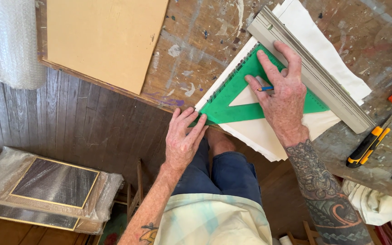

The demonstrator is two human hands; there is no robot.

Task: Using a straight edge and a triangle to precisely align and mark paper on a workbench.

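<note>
Green plastic triangle (232, 97) lies flat on white paper (259, 136), one edge against the ribbed metal ruler (309, 68). Left hand (182, 140) presses its near corner, fingers spread narrow. Right hand (280, 93) pins its centre, fingers pinching a blue pencil (265, 89).

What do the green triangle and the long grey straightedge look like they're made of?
Green triangle: likely translucent plastic, since the pale sheet shows faintly through it. Grey straightedge: probably aluminium, matte silver with lengthwise ridges. The right hand presses on both.
</note>
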